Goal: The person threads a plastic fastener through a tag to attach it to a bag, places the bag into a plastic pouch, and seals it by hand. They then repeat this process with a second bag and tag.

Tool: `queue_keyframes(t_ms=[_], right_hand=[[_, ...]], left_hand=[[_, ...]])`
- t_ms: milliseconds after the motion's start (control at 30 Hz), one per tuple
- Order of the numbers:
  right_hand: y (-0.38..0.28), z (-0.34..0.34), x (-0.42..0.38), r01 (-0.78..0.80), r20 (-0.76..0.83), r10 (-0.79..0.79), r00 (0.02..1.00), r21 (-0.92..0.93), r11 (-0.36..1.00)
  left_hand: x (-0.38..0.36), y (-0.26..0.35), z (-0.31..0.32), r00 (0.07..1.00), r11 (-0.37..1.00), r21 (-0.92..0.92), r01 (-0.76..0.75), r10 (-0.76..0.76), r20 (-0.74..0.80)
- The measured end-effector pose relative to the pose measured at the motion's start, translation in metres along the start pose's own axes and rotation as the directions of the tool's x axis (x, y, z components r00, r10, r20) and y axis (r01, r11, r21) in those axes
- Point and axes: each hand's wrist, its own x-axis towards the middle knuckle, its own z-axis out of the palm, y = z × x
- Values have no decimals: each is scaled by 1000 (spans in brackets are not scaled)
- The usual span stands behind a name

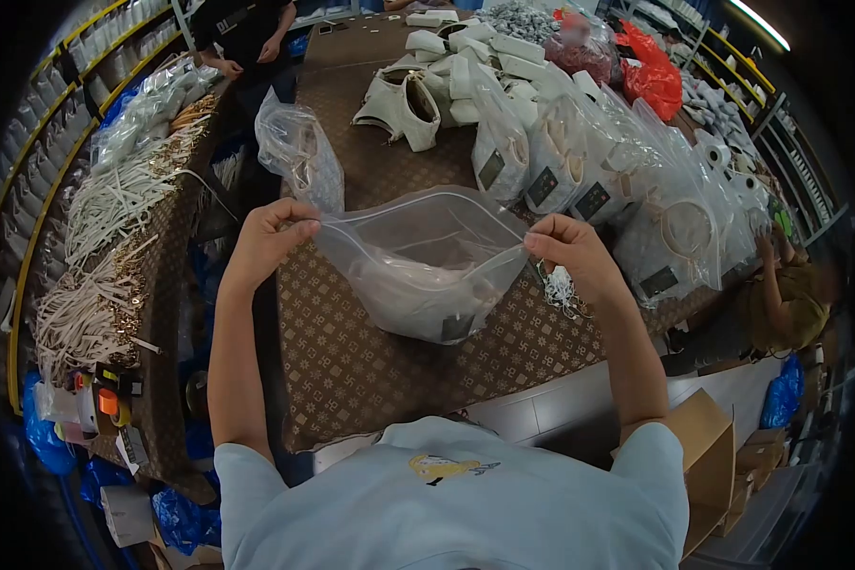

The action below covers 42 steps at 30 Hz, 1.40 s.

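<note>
A clear plastic zip bag (370, 275) stands on the brown patterned table (370, 380), its mouth spread wide toward me. Inside it sits a whitish item, partly veiled by the plastic, with a dark square label low on its front. My left hand (274, 242) pinches the left end of the bag's rim between thumb and fingers. At the opposite end, my right hand (572, 249) pinches the rim the same way. Just below my right hand lies a small bunch of white strings (562, 293).
Bagged white handbags (679, 228) line the table's right side; another filled plastic bag (299, 152) stands left. White unbagged handbags (408, 104) are piled behind. Pale straps (114, 218) cover a left side table. A person (784, 294) is at right, another (242, 33) at back left.
</note>
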Motion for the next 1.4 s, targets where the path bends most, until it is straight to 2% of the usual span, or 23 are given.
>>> queue_keyframes(t_ms=[67, 200, 233, 267, 300, 367, 400, 467, 500, 567, 633, 700, 767, 800, 833, 867, 900, 967, 1067, 1133, 1200, 1300, 1400], right_hand=[[-2, -7, 3, -47, 14, 46, 999, 45, 998], [-8, -17, 0, -124, -62, 122, 991, -43, 991], [-7, -13, -1, 51, -207, -165, 964, -469, 882], [-5, -11, -3, 113, -205, -467, 860, -816, 567], [-3, -11, -4, 105, -213, -465, 859, -816, 568], [1, -11, -3, 179, -148, -296, 944, -525, 832], [-1, -10, -3, 179, -152, -298, 942, -524, 832], [-5, -6, -4, 102, -93, -108, 990, -69, 992], [-4, -7, -5, 102, -99, -108, 989, -65, 993], [-2, -12, -4, 43, -79, -40, 996, 28, 999], [-2, -11, -4, 49, -88, -46, 995, 32, 998], [-1, -13, -6, 54, -100, -50, 994, 41, 998], [-4, -18, -7, 216, -180, -248, 952, -178, 960], [-6, -21, -6, 221, -186, -253, 950, -178, 959], [-10, -23, -4, 416, -76, -497, 864, -448, 791], [-12, -27, -2, 555, 94, -672, 734, -653, 515], [-11, -33, 2, 551, 80, -676, 733, -652, 520], [-2, -43, 13, 636, 350, -628, 695, -707, 309], [2, -48, 24, 679, 437, -626, 646, -703, 211], [-7, -51, 22, 705, 480, -597, 643, -676, 215], [-15, -51, 21, 733, 529, -564, 634, -644, 220], [-16, -44, 25, 796, 602, -543, 586, -552, 247], [-9, -42, 35, 827, 625, -542, 562, -416, 378]], left_hand=[[-3, -7, -5, 995, 996, 31, 83, -81, -49], [-16, -2, -3, 998, 996, 87, 3, 3, -69], [-20, 9, 5, 996, 987, 151, -51, 62, -65], [-24, 17, 10, 991, 971, 214, -106, 120, -56], [-26, 20, 11, 991, 971, 212, -110, 122, -48], [-29, 27, 12, 987, 941, 325, -99, 135, -89], [-29, 32, 15, 987, 940, 326, -103, 138, -86], [-29, 45, 26, 912, 724, 660, -198, 383, -147], [-31, 58, 36, 912, 722, 661, -203, 385, -140], [-32, 84, 67, 832, 554, 711, -432, 550, 76], [-27, 92, 114, 762, 526, 617, -585, 618, 195], [-11, 96, 159, 687, 482, 595, -643, 706, 170], [8, 90, 190, 733, 499, 619, -606, 653, 191], [15, 89, 198, 777, 515, 644, -565, 595, 206], [19, 88, 202, 772, 509, 644, -572, 600, 211], [22, 88, 204, 782, 497, 670, -552, 588, 208], [23, 88, 205, 793, 484, 694, -533, 573, 209], [22, 90, 208, 768, 502, 661, -558, 614, 183], [15, 90, 203, 778, 567, 618, -545, 617, 119], [9, 89, 191, 808, 607, 611, -509, 581, 96], [1, 92, 176, 913, 741, 548, -388, 389, 120], [-7, 103, 173, 979, 853, 482, -201, 182, 86], [-6, 102, 181, 966, 860, 441, -257, 239, 97]])
